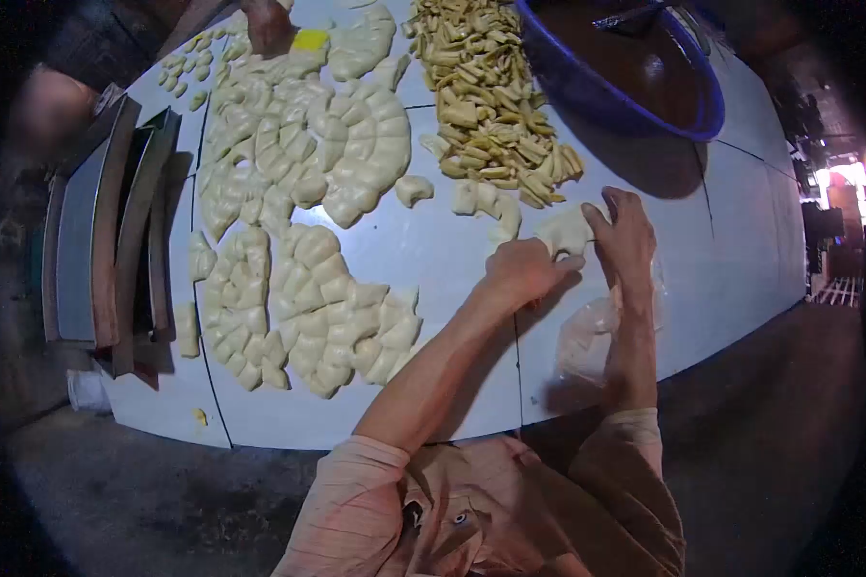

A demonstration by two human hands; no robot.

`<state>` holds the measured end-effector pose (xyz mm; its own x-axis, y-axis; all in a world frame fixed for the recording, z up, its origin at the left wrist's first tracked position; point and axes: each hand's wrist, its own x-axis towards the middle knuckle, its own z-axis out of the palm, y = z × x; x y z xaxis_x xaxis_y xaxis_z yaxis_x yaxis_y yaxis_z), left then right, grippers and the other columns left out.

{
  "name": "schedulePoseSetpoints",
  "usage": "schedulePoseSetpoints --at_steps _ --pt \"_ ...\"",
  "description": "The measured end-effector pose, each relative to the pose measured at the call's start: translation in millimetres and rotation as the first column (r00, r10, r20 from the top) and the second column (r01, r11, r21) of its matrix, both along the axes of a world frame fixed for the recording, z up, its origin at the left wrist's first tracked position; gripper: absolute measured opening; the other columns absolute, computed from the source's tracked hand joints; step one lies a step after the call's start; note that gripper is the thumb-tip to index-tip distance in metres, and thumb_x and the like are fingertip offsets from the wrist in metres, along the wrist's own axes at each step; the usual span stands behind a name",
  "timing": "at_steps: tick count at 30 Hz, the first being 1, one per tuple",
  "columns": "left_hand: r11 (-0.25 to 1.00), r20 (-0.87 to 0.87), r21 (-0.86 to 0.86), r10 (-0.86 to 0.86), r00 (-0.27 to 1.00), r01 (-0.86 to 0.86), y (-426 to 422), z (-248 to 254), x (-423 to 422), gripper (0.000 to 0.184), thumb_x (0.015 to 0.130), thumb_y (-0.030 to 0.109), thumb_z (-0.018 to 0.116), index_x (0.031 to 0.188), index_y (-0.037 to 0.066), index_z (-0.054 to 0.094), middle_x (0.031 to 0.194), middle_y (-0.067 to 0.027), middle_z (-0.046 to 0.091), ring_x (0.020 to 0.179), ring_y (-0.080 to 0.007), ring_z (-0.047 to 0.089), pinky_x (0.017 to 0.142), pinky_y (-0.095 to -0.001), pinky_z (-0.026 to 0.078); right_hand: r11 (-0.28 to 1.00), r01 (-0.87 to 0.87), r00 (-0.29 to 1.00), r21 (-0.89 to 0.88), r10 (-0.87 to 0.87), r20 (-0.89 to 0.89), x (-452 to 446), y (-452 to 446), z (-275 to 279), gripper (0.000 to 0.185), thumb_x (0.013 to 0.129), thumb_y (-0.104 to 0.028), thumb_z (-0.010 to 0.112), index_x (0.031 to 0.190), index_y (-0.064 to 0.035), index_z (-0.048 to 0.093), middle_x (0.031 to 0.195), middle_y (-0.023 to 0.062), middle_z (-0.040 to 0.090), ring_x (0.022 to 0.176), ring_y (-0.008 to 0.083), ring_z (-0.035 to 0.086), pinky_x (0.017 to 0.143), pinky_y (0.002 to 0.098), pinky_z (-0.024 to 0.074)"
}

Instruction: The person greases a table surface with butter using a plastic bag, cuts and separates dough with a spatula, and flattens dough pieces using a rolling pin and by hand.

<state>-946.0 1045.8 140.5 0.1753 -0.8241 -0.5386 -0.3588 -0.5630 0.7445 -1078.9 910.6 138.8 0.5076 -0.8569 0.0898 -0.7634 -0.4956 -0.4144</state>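
A pale piece of dough (563,231) lies on the white table between my two hands. My left hand (529,269) is closed at its near left edge, with the fingers curled and the thumb and index finger pointing right. My right hand (625,231) is on the dough's right side, its fingers bent and apart from the thumb. A curved dough strip (496,207) sits just left of the piece. Yellowish cut strips (496,115) form a long heap beyond my hands. A clear plastic bag (587,337) lies beside my right forearm.
Many joined dough pieces (327,308) cover the table's left half. A purple basin (712,115) of brown liquid stands at the back right. Metal trays (115,231) lean at the left edge. Another person's hand (267,27) is at the far left, near a yellow scraper (310,39).
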Motion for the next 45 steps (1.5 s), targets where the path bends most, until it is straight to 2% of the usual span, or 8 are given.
schedulePoseSetpoints --at_steps 5,9,14,19,23,30,35,45 --pt "0.996 0.166 -0.057 -0.056 0.984 0.066 35 25 27 0.074 0.079 0.069 0.063 0.088 -0.004 0.072 0.081 -0.0234 0.070 0.080 -0.0392 0.069 0.076 -0.0453 0.054 0.991 -0.055 0.969 -0.124 0.083 0.232 -2 23 10 0.038 0.087 -0.020 0.069 0.120 -0.0022 0.063 0.121 0.0158 0.061 0.104 0.0305 0.062 0.091 0.0393 0.0506" --pt "0.918 0.367 -0.392 0.213 0.905 -0.057 95 33 70 0.071 0.081 0.060 0.068 0.111 -0.004 0.065 0.076 -0.0172 0.070 0.068 -0.0330 0.069 0.067 -0.0428 0.054 0.915 -0.039 0.951 0.402 -0.090 0.296 13 88 45 0.031 0.088 -0.018 0.068 0.114 -0.0010 0.066 0.100 0.0117 0.069 0.082 0.0188 0.064 0.075 0.0325 0.0523" --pt "0.857 -0.001 -0.135 0.502 0.865 -0.497 211 60 97 0.049 0.087 0.041 0.070 0.109 -0.003 0.064 0.066 -0.0094 0.067 0.055 -0.0124 0.061 0.052 -0.0289 0.048 0.789 -0.408 0.913 0.459 0.357 0.198 19 164 23 0.034 0.087 -0.032 0.070 0.107 -0.0044 0.067 0.097 0.0124 0.067 0.082 0.0300 0.067 0.075 0.0392 0.0524" --pt "0.657 -0.336 0.050 0.720 0.607 -0.752 298 31 20 0.042 0.087 0.020 0.074 0.119 -0.003 0.058 0.108 -0.0096 0.065 0.094 -0.0150 0.062 0.086 -0.0289 0.050 0.794 -0.393 0.905 0.465 0.424 0.040 36 200 15 0.043 0.086 -0.037 0.071 0.114 -0.0052 0.065 0.104 0.0119 0.062 0.094 0.0322 0.064 0.080 0.0403 0.0515" --pt "0.406 -0.637 0.085 0.725 0.264 -0.910 300 17 -40 0.070 0.090 0.006 0.067 0.147 0.006 0.027 0.147 -0.0106 0.032 0.137 -0.0223 0.033 0.104 -0.0355 0.042 0.839 -0.450 0.880 0.306 0.476 -0.010 41 226 10 0.065 0.083 -0.045 0.071 0.131 -0.0040 0.054 0.117 0.0165 0.055 0.108 0.0345 0.058 0.083 0.0439 0.0510" --pt "-0.032 -0.755 0.232 0.624 -0.201 -0.972 256 15 -61 0.072 0.093 0.008 0.064 0.149 0.009 0.019 0.143 -0.0089 0.030 0.124 -0.0200 0.042 0.103 -0.0347 0.041 0.825 -0.559 0.814 0.081 0.565 -0.134 94 237 -2 0.071 0.085 -0.041 0.070 0.144 -0.0118 0.045 0.127 0.0187 0.050 0.113 0.0328 0.054 0.086 0.0449 0.0519" --pt "-0.138 -0.772 0.284 0.555 -0.311 -0.949 237 -5 -57 0.060 0.093 0.007 0.064 0.139 0.011 0.027 0.125 -0.0100 0.045 0.109 -0.0149 0.051 0.092 -0.0314 0.047 0.722 -0.656 0.754 0.220 0.637 0.161 111 233 -14 0.033 0.079 -0.021 0.066 0.107 -0.0053 0.061 0.114 0.0132 0.060 0.098 0.0324 0.061 0.077 0.0434 0.0533" --pt "0.149 -0.846 0.257 0.511 -0.148 -0.955 209 15 -65 0.047 0.088 -0.001 0.066 0.122 0.009 0.035 0.083 -0.0032 0.054 0.065 -0.0132 0.059 0.053 -0.0269 0.049 0.375 -0.470 0.851 0.799 -0.046 0.523 48 209 34 0.016 0.076 0.001 0.061 0.090 0.0002 0.054 0.086 0.0032 0.057 0.081 0.0110 0.056 0.072 0.0273 0.0498"
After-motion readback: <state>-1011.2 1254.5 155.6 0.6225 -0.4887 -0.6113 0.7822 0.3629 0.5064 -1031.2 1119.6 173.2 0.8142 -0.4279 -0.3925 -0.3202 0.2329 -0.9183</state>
